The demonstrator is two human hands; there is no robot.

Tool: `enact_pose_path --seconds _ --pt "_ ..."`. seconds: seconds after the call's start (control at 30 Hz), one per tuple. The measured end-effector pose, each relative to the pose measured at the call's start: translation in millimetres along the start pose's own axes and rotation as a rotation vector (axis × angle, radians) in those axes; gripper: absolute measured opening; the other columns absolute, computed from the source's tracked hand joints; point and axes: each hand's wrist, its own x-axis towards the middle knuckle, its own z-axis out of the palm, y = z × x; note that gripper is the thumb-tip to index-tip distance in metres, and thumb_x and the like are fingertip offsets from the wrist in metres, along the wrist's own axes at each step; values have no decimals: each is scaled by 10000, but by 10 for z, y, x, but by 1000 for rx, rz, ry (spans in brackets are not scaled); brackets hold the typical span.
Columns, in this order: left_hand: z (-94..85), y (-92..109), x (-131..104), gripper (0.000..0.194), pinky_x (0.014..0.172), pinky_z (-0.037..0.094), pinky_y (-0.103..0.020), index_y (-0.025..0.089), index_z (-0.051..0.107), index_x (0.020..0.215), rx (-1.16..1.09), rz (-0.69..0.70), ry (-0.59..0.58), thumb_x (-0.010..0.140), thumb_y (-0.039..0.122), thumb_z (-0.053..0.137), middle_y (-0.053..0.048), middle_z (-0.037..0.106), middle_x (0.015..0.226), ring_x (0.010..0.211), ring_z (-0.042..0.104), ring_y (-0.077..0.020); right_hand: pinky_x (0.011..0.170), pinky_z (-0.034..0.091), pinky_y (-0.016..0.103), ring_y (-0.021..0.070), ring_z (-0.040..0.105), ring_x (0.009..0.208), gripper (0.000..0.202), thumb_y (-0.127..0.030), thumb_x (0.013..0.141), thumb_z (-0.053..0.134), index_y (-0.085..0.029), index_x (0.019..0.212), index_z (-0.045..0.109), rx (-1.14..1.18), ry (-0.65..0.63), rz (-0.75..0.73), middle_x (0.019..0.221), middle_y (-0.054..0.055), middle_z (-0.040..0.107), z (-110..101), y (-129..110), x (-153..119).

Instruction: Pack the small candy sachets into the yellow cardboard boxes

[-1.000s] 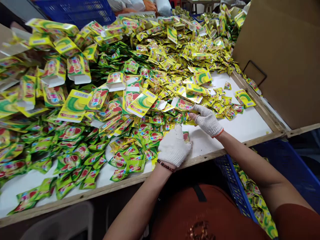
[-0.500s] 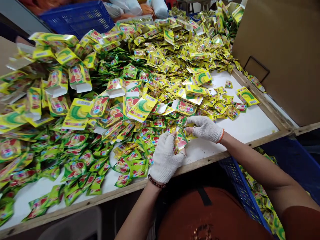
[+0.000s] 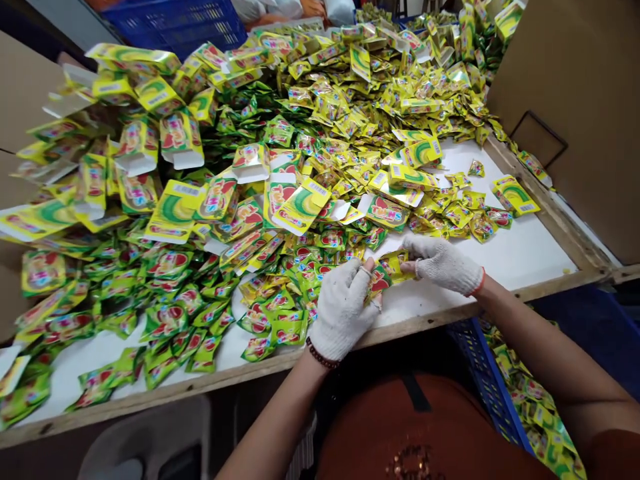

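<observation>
Both hands now meet over the counter (image 3: 500, 257) edge | left hand (image 3: 345, 308) grasps sachets (image 3: 379, 280) | right hand (image 3: 443, 265) pinches yellow sachet (image 3: 395, 262) beside the sachet pile (image 3: 300, 200)

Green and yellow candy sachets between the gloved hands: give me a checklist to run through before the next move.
1. Left hand in white knit glove grips the small green and yellow foil sachets: ok.
2. Right hand pinches yellow sachet: ok.
3. Sachet count in hand: cannot tell.
4. Bare patch of white table beside right hand: ok.
5. Blue plastic crate below table edge holds sachets: ok.
</observation>
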Motion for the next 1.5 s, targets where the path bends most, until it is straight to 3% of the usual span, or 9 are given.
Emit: enact_pose_path --seconds 0.2,0.43,0.53,0.67,0.83,0.97,1.1,1.33,1.5 --pt "15 13 2 671 850 532 -473 187 365 1468 -66 92 -57 841 232 599 -181 615 1156 1052 610 -313 595 342 225 102 453 620 113 -93 764 546 -165 683 577 -65 53 27 630 -32 537 215 -112 -68" --pt "8 -20 -53 636 843 532 -470 170 393 1451 -79 92 -62 848 226 585 -194 620 1167 1059 608 -320 436 414 194 101 537 404 370 -274 905 501 -179 1245 609 383 -297 406 561 -47 603 155 -317 -217" --pt "27 27 -54 583 850 534 -445 159 419 1433 -169 151 -70 864 206 536 -182 632 1155 1052 610 -298 439 433 187 100 532 397 396 -348 912 533 -145 1245 597 525 -481 391 508 -46 607 193 -275 -291" --pt "21 109 -33 527 891 526 -442 138 479 1385 -242 178 -125 865 206 521 -183 634 1191 1097 601 -292 487 466 188 92 561 450 358 -389 921 530 -127 1147 623 569 -525 355 573 -16 655 193 -215 -370" --pt "-116 144 46 414 930 506 -423 190 595 1258 -328 130 -343 857 293 607 -128 656 1192 1101 609 -269 478 431 188 89 558 496 222 -315 890 528 -149 878 675 158 -306 367 687 12 669 -148 -194 -331" --pt "-277 -28 200 237 866 506 -362 169 664 1070 -245 -49 -265 935 309 529 -115 681 1058 976 631 -228 669 471 264 178 637 774 203 -125 809 514 -164 876 702 -519 -16 236 869 69 697 -477 -54 -90" --pt "-291 -222 481 254 727 473 -315 190 645 781 -48 -226 -360 944 252 461 -66 655 817 787 605 -203 736 472 352 297 659 949 242 -190 852 537 -144 1018 707 -949 -91 354 1073 178 686 -565 45 147" --pt "210 -122 967 222 751 484 -351 174 644 1054 218 -238 -529 857 242 569 -136 661 1065 981 625 -285 676 461 340 295 672 884 284 -256 773 667 -180 1046 695 -839 -197 270 1032 156 712 -302 17 393" --pt "198 -242 852 177 794 504 -369 174 665 850 -8 -379 -355 872 183 490 -99 688 902 918 656 -267 547 394 236 143 568 636 97 -240 757 682 -187 736 603 -362 11 242 661 10 634 -263 129 394"
